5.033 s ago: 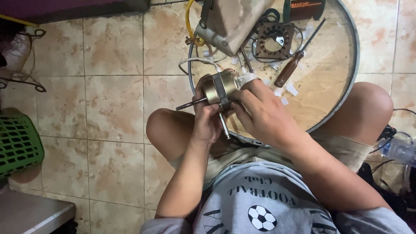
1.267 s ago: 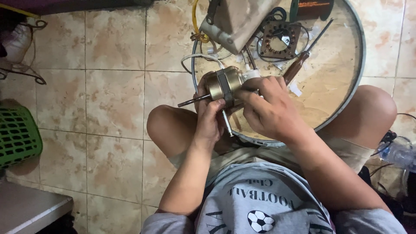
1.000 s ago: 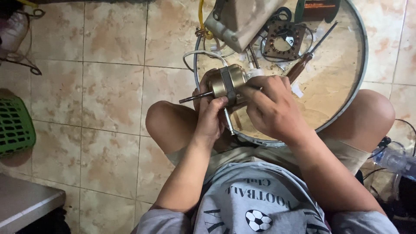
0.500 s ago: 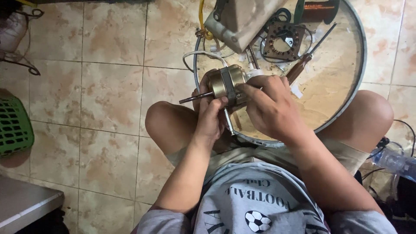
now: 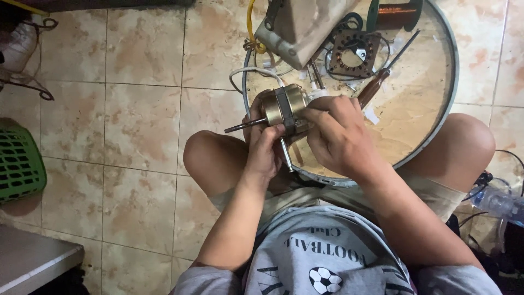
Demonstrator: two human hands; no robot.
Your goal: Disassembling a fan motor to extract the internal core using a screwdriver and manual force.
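head view, looking down at a seated person working over a round tray.

left hand (image 5: 266,146): fingers curled under and around the small brass-coloured motor (image 5: 283,106), cradling it from below, clear of the tray surface. a thin metal rod (image 5: 285,154) pokes out below this hand; i cannot tell whether the hand grips it or it merely passes beside the palm.

right hand (image 5: 339,134): fingers bunched together at the right end of the motor, fingertips pressed on its housing; what they pinch, if anything, is hidden.

motor: held between both hands above the near-left edge of the round tray (image 5: 448,109), its shaft (image 5: 244,125) pointing left, a white wire (image 5: 256,72) looping off behind it.

outward on the tray: a screwdriver with a brown handle (image 5: 376,86) just beyond the right hand, a dark stator ring (image 5: 357,52), a coil of copper wire (image 5: 394,12) and a grey block-shaped housing (image 5: 303,24). a green basket (image 5: 19,164) stands well apart on the tiled floor.

judgement: the work goes best with the left hand keeping the body steady and level while the right hand works only at the end cap, with the shaft kept free of any knock against the knee.
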